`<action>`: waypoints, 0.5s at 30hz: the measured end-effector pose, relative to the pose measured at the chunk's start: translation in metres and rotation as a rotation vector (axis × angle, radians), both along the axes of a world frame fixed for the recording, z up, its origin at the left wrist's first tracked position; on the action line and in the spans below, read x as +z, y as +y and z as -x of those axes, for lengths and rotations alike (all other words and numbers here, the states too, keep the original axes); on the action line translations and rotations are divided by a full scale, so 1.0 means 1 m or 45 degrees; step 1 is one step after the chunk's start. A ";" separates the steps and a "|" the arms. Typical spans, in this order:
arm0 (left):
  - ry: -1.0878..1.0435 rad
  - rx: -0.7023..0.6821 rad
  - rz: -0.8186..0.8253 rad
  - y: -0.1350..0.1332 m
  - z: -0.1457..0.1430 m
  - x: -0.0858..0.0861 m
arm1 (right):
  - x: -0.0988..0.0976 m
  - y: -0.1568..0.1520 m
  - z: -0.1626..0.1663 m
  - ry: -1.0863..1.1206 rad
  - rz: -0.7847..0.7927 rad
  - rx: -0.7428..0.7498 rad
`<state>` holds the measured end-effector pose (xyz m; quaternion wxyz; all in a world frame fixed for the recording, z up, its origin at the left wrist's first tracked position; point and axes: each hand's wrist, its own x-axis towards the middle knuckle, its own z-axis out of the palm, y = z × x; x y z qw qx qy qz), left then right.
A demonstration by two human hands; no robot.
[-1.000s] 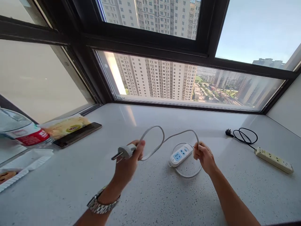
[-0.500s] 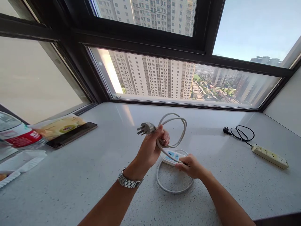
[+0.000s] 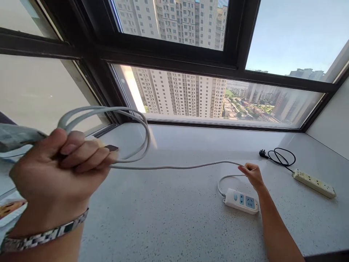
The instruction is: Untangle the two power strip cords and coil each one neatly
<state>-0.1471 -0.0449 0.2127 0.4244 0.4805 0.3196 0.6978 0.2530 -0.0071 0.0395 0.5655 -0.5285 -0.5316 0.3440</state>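
Note:
My left hand (image 3: pixel 58 171) is raised close to the camera at the left, fist closed round coiled loops of a white cable (image 3: pixel 174 167). The cable runs taut to the right across the white sill. My right hand (image 3: pixel 252 174) pinches it just above a white power strip (image 3: pixel 241 201), which lies flat on the sill (image 3: pixel 169 218). A short curl of cable joins the strip to my right fingers. The plug is hidden behind my left hand.
A beige power strip (image 3: pixel 313 183) with a coiled black cord (image 3: pixel 280 157) and plug lies at the right. A plastic bottle (image 3: pixel 13 140) and a food tray (image 3: pixel 11 207) sit at the far left, partly behind my left hand. Window frames close the back.
My left hand swung up and left toward the camera with the coiled cable, pulling it taut. The power strip slid right, and my right hand moved right along the cable.

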 end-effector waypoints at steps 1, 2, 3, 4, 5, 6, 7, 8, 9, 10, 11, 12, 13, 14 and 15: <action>-0.010 -0.028 0.013 0.001 -0.002 -0.008 | 0.001 -0.001 0.003 0.091 0.024 -0.052; -0.043 -0.057 0.037 0.001 -0.007 -0.019 | 0.003 -0.002 0.008 0.206 0.050 -0.099; -0.042 -0.103 0.076 0.001 -0.015 -0.032 | 0.006 -0.003 0.014 0.335 0.075 -0.131; 0.007 -0.151 0.112 0.001 -0.026 -0.047 | 0.009 -0.004 0.022 0.464 0.092 -0.145; 0.064 -0.162 0.170 0.001 -0.039 -0.063 | 0.014 -0.006 0.030 0.580 0.099 -0.147; 0.139 -0.186 0.219 0.001 -0.053 -0.079 | 0.018 -0.009 0.039 0.671 0.093 -0.141; 0.191 -0.176 0.255 0.001 -0.068 -0.094 | 0.023 -0.012 0.048 0.734 0.071 -0.134; 0.231 -0.182 0.281 0.001 -0.083 -0.107 | 0.027 -0.016 0.057 0.762 0.034 -0.127; 0.255 -0.196 0.294 0.001 -0.097 -0.117 | 0.031 -0.020 0.066 0.752 -0.016 -0.118; 0.261 -0.228 0.305 0.001 -0.110 -0.124 | 0.034 -0.024 0.076 0.707 -0.075 -0.105; 0.264 -0.283 0.320 0.001 -0.122 -0.128 | 0.037 -0.028 0.085 0.626 -0.134 -0.079; 0.251 -0.330 0.331 0.002 -0.133 -0.129 | 0.039 -0.032 0.094 0.507 -0.194 -0.044; 0.225 -0.377 0.339 0.003 -0.142 -0.128 | 0.041 -0.035 0.103 0.351 -0.255 -0.005; 0.189 -0.413 0.341 0.005 -0.150 -0.125 | 0.042 -0.037 0.111 0.167 -0.321 0.044; 0.144 -0.427 0.331 0.007 -0.156 -0.122 | 0.044 -0.039 0.118 -0.030 -0.390 0.099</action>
